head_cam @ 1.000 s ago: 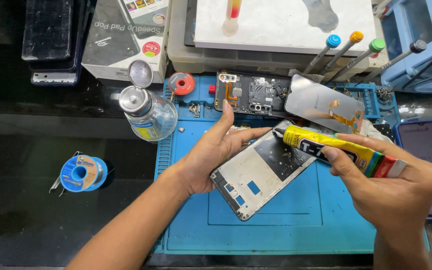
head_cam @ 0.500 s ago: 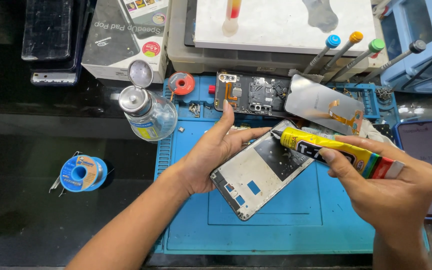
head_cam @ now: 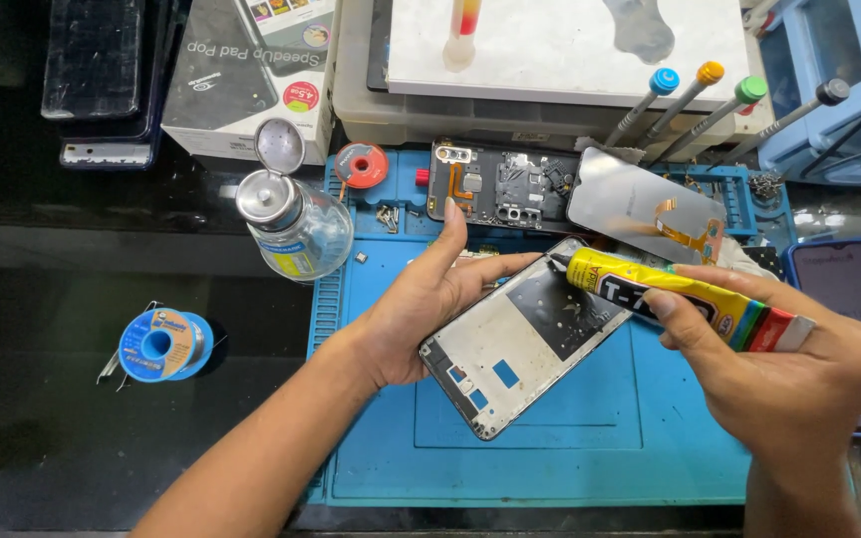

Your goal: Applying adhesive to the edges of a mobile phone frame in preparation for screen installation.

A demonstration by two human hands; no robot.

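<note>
My left hand [head_cam: 421,309] holds a bare phone frame [head_cam: 520,344] by its left edge, tilted over the blue work mat [head_cam: 570,448]. The frame is silver with a dark rectangular patch and small blue stickers. My right hand [head_cam: 779,369] grips a yellow glue tube [head_cam: 670,297] with a red and green end. Its black nozzle touches the frame's upper edge, close to my left fingertips.
A phone board in its back shell [head_cam: 500,187] and a loose screen with an orange flex [head_cam: 650,204] lie at the mat's far edge. A glass solvent bottle [head_cam: 296,224], a blue wire spool [head_cam: 161,344], a red spool [head_cam: 361,164], several screwdrivers [head_cam: 690,100] and a dark phone [head_cam: 854,319] surround it.
The glue tube's nozzle has crept slightly left along the frame's upper edge. My left hand and the frame have stayed nearly still.
</note>
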